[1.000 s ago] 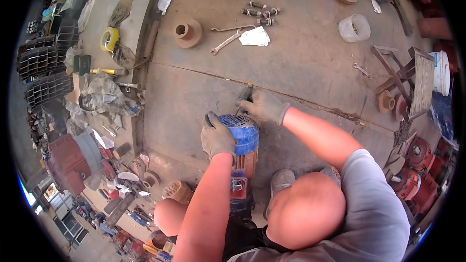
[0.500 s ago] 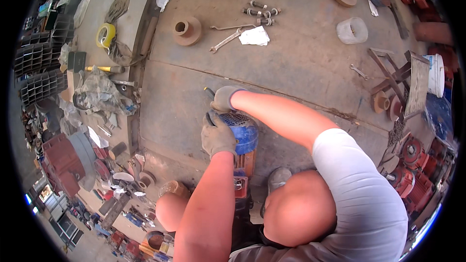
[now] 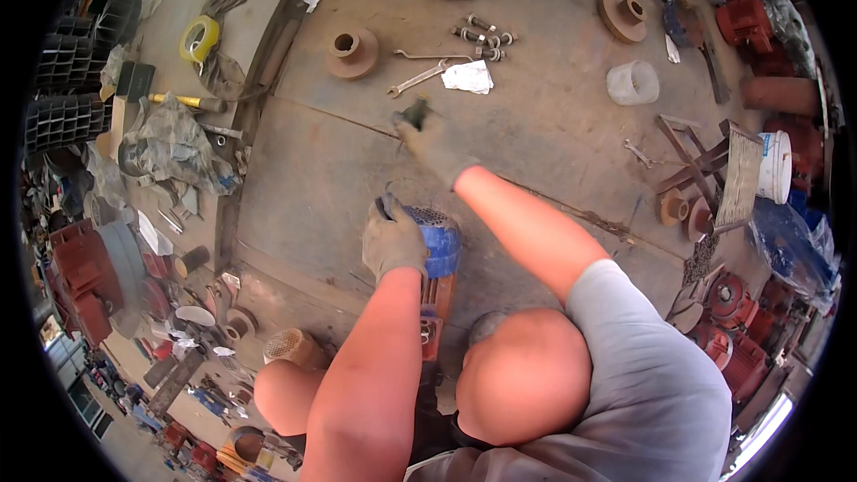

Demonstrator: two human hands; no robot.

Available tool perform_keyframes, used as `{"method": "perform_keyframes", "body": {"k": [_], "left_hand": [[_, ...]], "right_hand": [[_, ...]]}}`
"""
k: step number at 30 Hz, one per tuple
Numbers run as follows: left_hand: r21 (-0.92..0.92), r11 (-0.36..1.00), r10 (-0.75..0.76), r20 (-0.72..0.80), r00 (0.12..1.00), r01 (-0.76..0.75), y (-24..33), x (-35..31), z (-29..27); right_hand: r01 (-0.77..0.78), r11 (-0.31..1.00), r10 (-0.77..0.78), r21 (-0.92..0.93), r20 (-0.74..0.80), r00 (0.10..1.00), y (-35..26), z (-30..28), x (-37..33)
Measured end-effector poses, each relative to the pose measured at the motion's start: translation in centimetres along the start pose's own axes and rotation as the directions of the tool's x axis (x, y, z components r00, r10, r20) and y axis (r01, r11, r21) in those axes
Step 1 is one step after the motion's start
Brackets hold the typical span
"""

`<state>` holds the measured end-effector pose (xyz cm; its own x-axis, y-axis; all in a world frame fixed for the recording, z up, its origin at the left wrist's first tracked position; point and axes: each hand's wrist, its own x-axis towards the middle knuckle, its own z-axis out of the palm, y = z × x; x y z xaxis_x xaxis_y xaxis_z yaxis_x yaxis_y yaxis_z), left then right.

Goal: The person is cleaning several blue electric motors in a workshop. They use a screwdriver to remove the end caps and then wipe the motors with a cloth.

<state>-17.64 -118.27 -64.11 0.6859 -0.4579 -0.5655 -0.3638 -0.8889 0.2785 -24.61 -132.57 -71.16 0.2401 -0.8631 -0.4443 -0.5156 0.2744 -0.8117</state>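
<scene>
- Left hand [image 3: 393, 241], gloved, clamps over the blue end cover [image 3: 435, 241] of the orange motor [image 3: 434, 303] standing between my knees.
- Right hand [image 3: 428, 145], gloved, is stretched out over the metal floor plate [image 3: 312, 187], fingers closed on a small dark piece [image 3: 413, 112]; it's blurred, I can't tell what it is.
- 2 wrenches [image 3: 420, 74] and a white rag [image 3: 468, 77] lie just beyond the right hand.
- Bolts [image 3: 482, 34] lie behind those, and a brown flange [image 3: 349, 52] sits to their left.

yellow tape roll [image 3: 198, 37] | two wrenches [image 3: 420, 71] | white cup [image 3: 632, 83] | bolts [image 3: 482, 34]
</scene>
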Motion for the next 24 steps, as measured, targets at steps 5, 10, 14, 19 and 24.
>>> {"method": "perform_keyframes", "body": {"k": [5,10,14,19,24], "left_hand": [[0.022,0.999,0.036,0.053,0.998,-0.038,-1.1,0.7,-0.2],[0.064,0.996,0.044,0.138,0.989,-0.054,-1.5,1.0,-1.4],[0.04,0.997,0.058,0.157,0.986,-0.065,-1.2,0.3,-1.7],[-0.025,0.996,0.091,0.148,0.985,-0.088,-1.8,-0.3,-2.3],[-0.05,0.996,0.086,0.206,0.975,-0.078,-1.0,0.2,-2.6]], "right_hand": [[0.406,0.913,-0.394,-0.034,-0.328,0.858,5.8,-3.8,-12.6],[-0.135,0.953,0.208,0.27,-0.264,0.942,10.0,-5.2,-26.0],[-0.041,0.999,0.039,-0.004,-0.259,0.965,8.4,-4.0,-30.1],[-0.043,0.996,0.034,-0.075,-0.114,0.993,-0.2,-8.9,-35.4],[0.223,0.926,-0.323,-0.305,-0.332,0.886,-1.5,-15.2,-29.0]]}}
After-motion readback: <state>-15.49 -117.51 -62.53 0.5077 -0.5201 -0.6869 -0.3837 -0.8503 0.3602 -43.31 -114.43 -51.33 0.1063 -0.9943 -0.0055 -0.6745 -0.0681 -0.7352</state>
